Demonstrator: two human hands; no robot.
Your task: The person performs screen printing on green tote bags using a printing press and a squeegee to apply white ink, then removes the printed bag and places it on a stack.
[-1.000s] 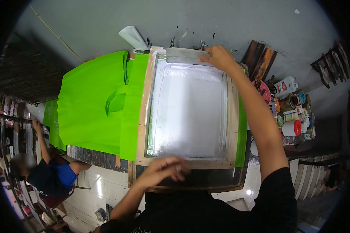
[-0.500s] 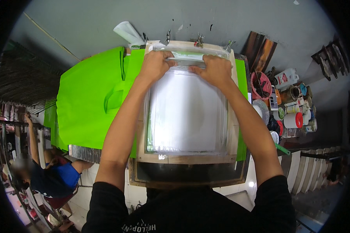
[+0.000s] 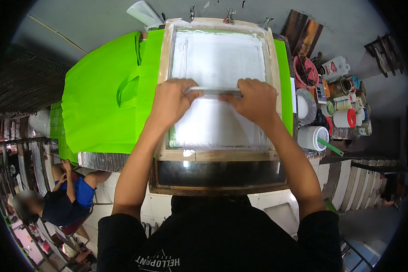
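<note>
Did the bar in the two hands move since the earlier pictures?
Yes: the bar has moved toward the near end of the wooden frame, from close to its far end to around its middle.

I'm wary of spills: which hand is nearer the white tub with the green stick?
Right. The right hand, on the pale bar, is left of the white tub; the left hand, on the bar's left end, is farther left.
</note>
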